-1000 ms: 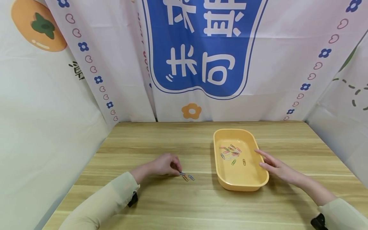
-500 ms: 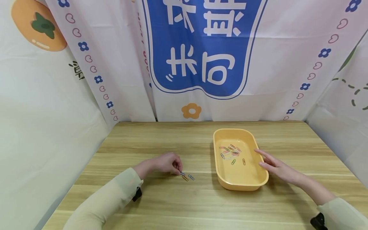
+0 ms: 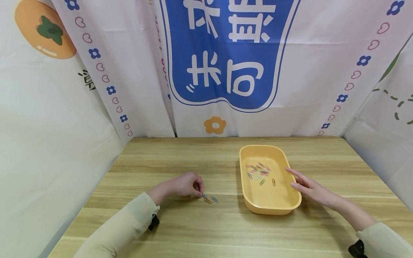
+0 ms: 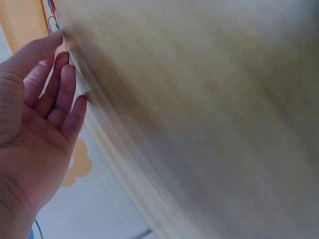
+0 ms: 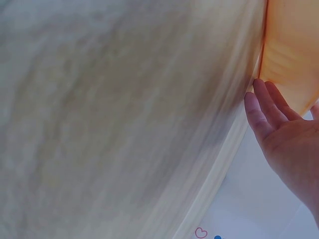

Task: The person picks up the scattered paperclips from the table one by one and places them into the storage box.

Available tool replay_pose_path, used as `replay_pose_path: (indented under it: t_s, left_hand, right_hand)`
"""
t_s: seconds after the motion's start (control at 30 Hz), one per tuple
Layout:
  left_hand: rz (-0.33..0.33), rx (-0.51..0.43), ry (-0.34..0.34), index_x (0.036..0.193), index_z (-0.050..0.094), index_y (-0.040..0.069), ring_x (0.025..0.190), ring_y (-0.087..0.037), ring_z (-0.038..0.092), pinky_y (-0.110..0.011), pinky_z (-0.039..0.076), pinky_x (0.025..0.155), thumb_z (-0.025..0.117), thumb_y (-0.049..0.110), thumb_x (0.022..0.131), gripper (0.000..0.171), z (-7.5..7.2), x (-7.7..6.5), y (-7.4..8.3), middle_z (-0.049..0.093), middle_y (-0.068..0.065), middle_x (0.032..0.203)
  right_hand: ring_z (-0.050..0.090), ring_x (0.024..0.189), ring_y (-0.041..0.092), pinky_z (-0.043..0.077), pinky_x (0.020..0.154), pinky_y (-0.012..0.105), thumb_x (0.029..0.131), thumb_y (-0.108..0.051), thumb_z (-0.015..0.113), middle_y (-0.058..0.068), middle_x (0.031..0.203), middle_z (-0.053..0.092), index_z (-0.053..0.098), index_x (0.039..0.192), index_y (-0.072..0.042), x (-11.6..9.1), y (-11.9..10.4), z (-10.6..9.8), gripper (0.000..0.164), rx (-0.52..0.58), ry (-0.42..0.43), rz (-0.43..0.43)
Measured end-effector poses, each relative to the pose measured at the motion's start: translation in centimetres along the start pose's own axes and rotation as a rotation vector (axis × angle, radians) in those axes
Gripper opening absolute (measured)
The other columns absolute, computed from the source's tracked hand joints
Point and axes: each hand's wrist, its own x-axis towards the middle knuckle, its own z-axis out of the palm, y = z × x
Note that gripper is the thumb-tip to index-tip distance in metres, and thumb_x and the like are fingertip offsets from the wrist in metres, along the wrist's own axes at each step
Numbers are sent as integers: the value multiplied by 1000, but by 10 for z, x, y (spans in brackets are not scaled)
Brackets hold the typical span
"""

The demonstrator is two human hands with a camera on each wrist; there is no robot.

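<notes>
My left hand (image 3: 187, 184) is low over the wooden table (image 3: 180, 229), its thumb and forefinger pinching a small blue paper clip (image 3: 204, 196). Beside those fingertips lie an orange paper clip (image 3: 208, 201) and a second blue paper clip (image 3: 214, 199). In the left wrist view, the other fingers of this hand (image 4: 40, 109) curl loosely near the tabletop. A yellow tray (image 3: 269, 211) stands to the right, with several coloured paper clips on its floor, among them a green one (image 3: 262, 182). My right hand (image 3: 313, 190) rests against the tray's right rim; its fingers (image 5: 269, 107) are nearly straight along the outer wall.
A white printed cloth (image 3: 145, 107) hangs behind the table's far edge, and similar cloths hang at the left (image 3: 48, 143) and right sides. Each wrist carries a dark strap-on device (image 3: 154, 222).
The blue paper clip at my left fingertips has shifted and tilted slightly. My left hand has moved only a little; my right hand and the tray stay in place.
</notes>
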Motion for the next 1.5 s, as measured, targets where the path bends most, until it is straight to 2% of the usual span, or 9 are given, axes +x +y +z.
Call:
replay_pose_path:
  t_s: [0.1, 0.23, 0.4, 0.47, 0.63, 0.7, 0.97, 1.3, 1.5]
  left_hand:
    - [-17, -67, 23, 83, 69, 7, 71, -10, 61, -25, 52, 64, 75, 4, 84, 7, -1, -2, -3, 64, 6, 78]
    - [-30, -93, 51, 84, 70, 8, 73, -12, 62, -27, 52, 66, 74, 8, 85, 5, -8, -1, -1, 66, 5, 78]
    - [-50, -130, 108, 85, 70, 9, 74, -15, 61, -29, 51, 66, 74, 12, 87, 6, -20, 4, 10, 67, 2, 79]
    - [-42, -155, 136, 85, 70, 9, 74, -16, 62, -32, 52, 68, 73, 11, 87, 5, -24, 8, 15, 68, 1, 80]
    - [19, -203, 196, 87, 70, 7, 77, -20, 64, -35, 54, 70, 73, 10, 88, 5, -33, 21, 28, 69, 0, 82]
    - [36, -214, 218, 88, 70, 6, 77, -21, 64, -35, 54, 70, 73, 10, 87, 5, -36, 27, 34, 69, -1, 82]
    - [101, -184, 276, 87, 72, 8, 76, -19, 65, -29, 54, 68, 75, 11, 87, 4, -48, 54, 56, 70, 0, 82]
    - [168, -62, 258, 87, 72, 9, 75, -13, 64, -26, 54, 69, 76, 11, 86, 4, -64, 93, 91, 69, 2, 80]
    - [182, -40, 250, 88, 72, 9, 76, -14, 63, -25, 53, 70, 75, 11, 86, 5, -71, 118, 108, 69, 1, 82]
  right_hand:
    - [36, 124, 51, 45, 87, 19, 104, -12, 46, 44, 145, 20, 18, 150, 6, 0, 0, 0, 57, 10, 0, -1]
    - [39, 124, 47, 46, 87, 19, 104, -13, 47, 43, 145, 21, 18, 150, 6, 0, 1, 0, 57, 3, 4, -4]
    - [52, 117, 17, 47, 86, 21, 104, -12, 46, 45, 140, 27, 17, 150, 6, 0, 2, -1, 57, 28, -8, -8]
    - [52, 118, 18, 47, 86, 21, 104, -13, 46, 45, 140, 27, 16, 150, 5, 0, 2, -1, 58, 28, -9, 5]
    - [42, 123, 46, 46, 86, 20, 104, -14, 46, 44, 143, 24, 16, 151, 3, -1, 0, -1, 58, 10, -7, 28]
    - [41, 123, 48, 46, 86, 20, 104, -14, 46, 45, 142, 24, 16, 151, 4, -1, 0, -1, 58, 13, -8, 23]
    - [38, 125, 48, 45, 87, 18, 104, -16, 46, 43, 144, 23, 17, 152, 2, -1, 1, -1, 59, -10, -3, 39]
    - [41, 124, 46, 45, 87, 19, 104, -17, 47, 43, 144, 23, 17, 152, 1, -1, 0, -1, 59, -12, -3, 51]
    - [40, 124, 48, 45, 86, 19, 104, -15, 46, 43, 143, 24, 17, 152, 2, -1, 0, -1, 59, -5, -1, 44]
